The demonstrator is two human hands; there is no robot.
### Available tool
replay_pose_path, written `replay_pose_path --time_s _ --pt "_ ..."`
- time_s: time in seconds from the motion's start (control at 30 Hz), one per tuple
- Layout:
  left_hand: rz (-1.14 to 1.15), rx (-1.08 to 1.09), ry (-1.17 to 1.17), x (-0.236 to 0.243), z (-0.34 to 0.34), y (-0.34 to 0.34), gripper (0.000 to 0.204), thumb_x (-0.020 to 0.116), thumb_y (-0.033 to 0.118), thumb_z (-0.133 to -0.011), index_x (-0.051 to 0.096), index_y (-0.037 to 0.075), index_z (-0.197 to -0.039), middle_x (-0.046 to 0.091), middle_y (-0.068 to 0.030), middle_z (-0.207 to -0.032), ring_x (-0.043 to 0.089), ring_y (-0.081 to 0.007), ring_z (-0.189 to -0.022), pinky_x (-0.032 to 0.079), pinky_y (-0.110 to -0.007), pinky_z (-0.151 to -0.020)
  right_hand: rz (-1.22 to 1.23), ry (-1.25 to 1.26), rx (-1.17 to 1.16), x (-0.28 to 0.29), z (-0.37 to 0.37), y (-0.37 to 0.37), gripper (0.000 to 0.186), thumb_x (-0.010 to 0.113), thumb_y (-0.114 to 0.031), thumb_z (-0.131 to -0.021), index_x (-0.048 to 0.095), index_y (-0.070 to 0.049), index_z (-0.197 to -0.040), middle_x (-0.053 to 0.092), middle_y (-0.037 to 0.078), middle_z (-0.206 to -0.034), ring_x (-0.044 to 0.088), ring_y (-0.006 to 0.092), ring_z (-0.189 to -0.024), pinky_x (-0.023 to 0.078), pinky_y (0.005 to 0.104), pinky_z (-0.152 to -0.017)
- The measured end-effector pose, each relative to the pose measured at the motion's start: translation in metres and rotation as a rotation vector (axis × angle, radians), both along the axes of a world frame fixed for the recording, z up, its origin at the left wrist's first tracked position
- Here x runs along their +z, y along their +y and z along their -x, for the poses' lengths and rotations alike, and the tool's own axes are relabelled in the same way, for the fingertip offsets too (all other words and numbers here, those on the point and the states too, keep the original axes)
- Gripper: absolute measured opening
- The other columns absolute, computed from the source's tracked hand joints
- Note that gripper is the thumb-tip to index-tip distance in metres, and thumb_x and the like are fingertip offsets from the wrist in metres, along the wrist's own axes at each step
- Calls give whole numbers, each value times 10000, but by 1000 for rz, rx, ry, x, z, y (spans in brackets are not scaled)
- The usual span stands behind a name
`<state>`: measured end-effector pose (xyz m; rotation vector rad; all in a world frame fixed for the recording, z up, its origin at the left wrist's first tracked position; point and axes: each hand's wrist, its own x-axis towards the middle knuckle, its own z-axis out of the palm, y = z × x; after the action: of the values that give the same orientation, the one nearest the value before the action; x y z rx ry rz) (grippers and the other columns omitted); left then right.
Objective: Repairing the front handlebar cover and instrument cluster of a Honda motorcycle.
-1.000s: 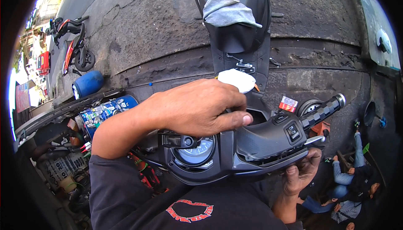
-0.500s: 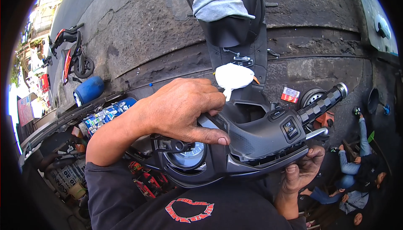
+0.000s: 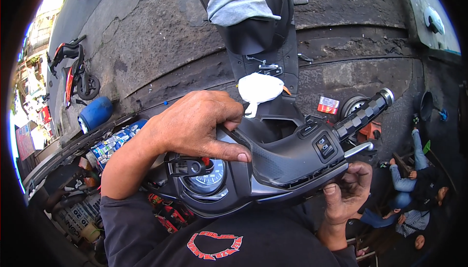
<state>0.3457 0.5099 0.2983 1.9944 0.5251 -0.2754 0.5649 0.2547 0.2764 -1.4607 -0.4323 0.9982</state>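
A dark grey scooter handlebar cover [image 3: 287, 157] with a round speedometer [image 3: 207, 175] lies in front of my chest. My left hand [image 3: 200, 125] is closed over the middle of the cover, its thumb lying on top and its fingertips hidden behind the rim. At the cover's lower right edge, beneath the brake lever [image 3: 359, 150], my right hand [image 3: 348, 194] has its fingers curled against the front panel [image 3: 297, 189]. A thin, uneven seam runs between the panel and the cover. Switches [image 3: 325, 146] and a ribbed black grip [image 3: 358, 119] are on the right.
Beyond the handlebar, a white plastic bag [image 3: 261, 87] rests on the scooter, and a grey cloth [image 3: 239, 4] lies on its seat. A red-and-white box [image 3: 328, 105] stands to the right. People [image 3: 414, 194] sit at lower right. A blue drum [image 3: 95, 114] lies at left.
The gap between the front panel and the cover has narrowed. My right thumb has shifted lower along the panel edge. The whole view has shifted slightly, with the scooter appearing further left.
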Motion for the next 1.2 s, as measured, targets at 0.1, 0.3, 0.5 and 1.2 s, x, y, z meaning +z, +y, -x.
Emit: replay_pose_path --time_s 0.1,0.3,0.5,1.2 --pt "16 28 17 0 2 0 605 806 534 -722 466 36 -681 484 -107 -659 515 -325 -665 412 -432 -609 83 256 64 11 -6 13 507 832 -110 -791 450 6 -1105 672 123 -906 663 114 -777 523 207 -680" --pt "-17 12 21 0 4 -1 594 800 543 -726 482 43 -677 500 -103 -659 537 -320 -678 429 -430 -608 104 278 96 6 -8 9 568 840 -126 -785 431 26 -1147 685 134 -911 668 124 -774 527 206 -676" --pt "-76 10 24 7 -5 -2 572 797 540 -717 506 48 -712 534 -112 -698 569 -326 -719 464 -430 -632 95 332 78 4 -10 10 608 854 -147 -772 405 20 -1146 689 130 -870 658 108 -720 503 186 -621" --pt "214 -159 94 21 -69 -32 1070 824 377 -715 255 -147 -1455 637 -326 -919 662 -448 -799 548 -461 -758 68 387 136 -2 -20 11 621 864 -124 -761 393 12 -1142 666 151 -866 688 166 -702 553 233 -592"
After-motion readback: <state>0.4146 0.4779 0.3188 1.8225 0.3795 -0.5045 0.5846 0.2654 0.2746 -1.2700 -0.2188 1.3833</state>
